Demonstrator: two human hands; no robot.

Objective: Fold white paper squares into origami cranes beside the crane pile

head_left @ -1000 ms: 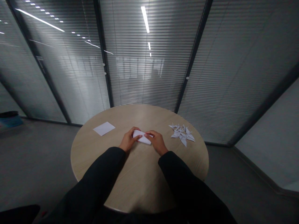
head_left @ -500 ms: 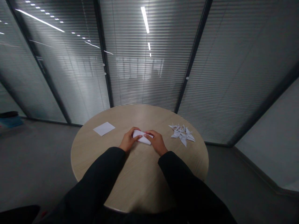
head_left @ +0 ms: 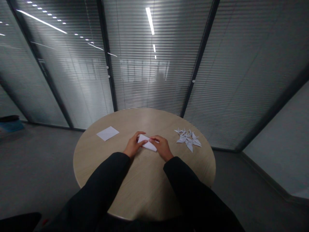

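A folded piece of white paper (head_left: 150, 146) is between my two hands, above the middle of the round wooden table (head_left: 145, 180). My left hand (head_left: 134, 143) grips its left end, thumb on the near face and fingers curled behind the far edge. My right hand (head_left: 162, 147) pinches the right end, with its thumb and index finger close to the left thumb near the paper's centre. The fingers partly hide both ends of the paper.
Flat white sheets of paper (head_left: 107, 133) lie at the table's left. Several folded white paper cranes (head_left: 188, 138) are heaped at the right. Glass panels with blinds (head_left: 154, 80) stand behind the table. A blue bin (head_left: 11, 124) is on the floor at far left.
The folded paper has tilted slightly, its lower right corner now a little lower and further right. Both hands have barely shifted and keep their hold.
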